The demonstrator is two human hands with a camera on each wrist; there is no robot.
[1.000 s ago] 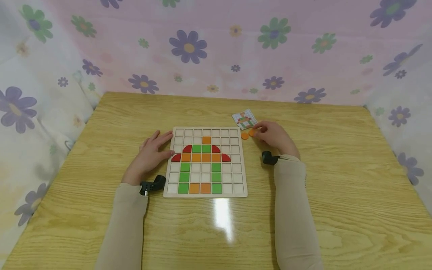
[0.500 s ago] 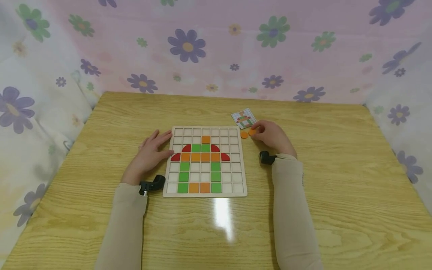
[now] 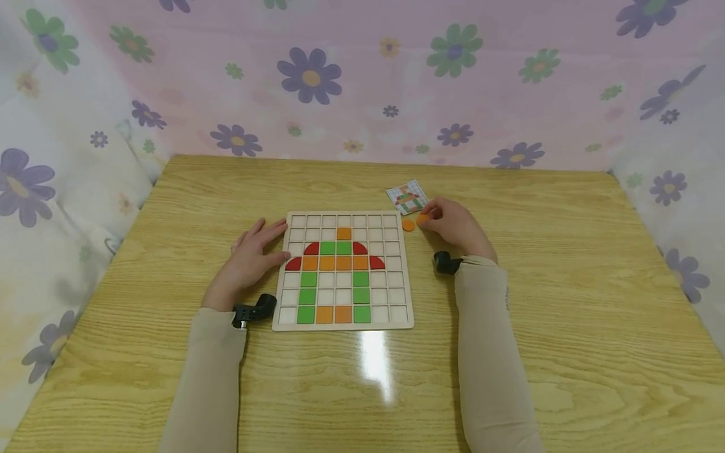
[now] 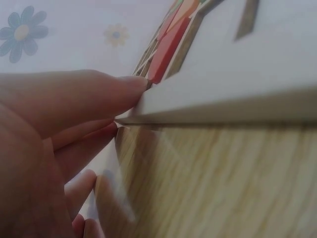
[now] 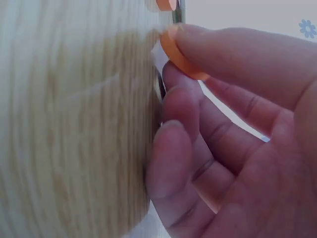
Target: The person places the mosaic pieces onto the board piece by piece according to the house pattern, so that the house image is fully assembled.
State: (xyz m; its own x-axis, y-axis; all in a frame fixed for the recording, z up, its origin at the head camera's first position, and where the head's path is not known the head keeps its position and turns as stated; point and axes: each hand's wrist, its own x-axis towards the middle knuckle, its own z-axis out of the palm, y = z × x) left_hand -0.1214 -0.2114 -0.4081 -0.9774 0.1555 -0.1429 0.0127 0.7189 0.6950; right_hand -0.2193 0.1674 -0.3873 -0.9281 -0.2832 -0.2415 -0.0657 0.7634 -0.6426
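A wooden grid board (image 3: pixel 343 327) lies flat on the table, some cells filled with green, orange and red pieces. At its left edge rests my left hand (image 3: pixel 248 264), fingers spread and fairly straight; in the left wrist view the thumb (image 4: pixel 111 91) touches the rim beside a red piece (image 4: pixel 168 52). Beyond the board's upper right corner, my right hand (image 3: pixel 457 226) pinches an orange disc (image 5: pixel 177 59) between thumb and index finger; the disc is tilted in the right wrist view. A second orange disc (image 3: pixel 408 225) lies between it and the board.
A small pattern card (image 3: pixel 406 197) lies just behind the discs, near the right fingertips. Bare wood tabletop (image 3: pixel 578 283) extends to the right. A floral cloth (image 3: pixel 362 82) hangs behind the table and along both sides.
The right hand has shifted very slightly, with its thumb and index finger at the orange disc. The left hand stays on the board's edge. The head view has drifted a little.
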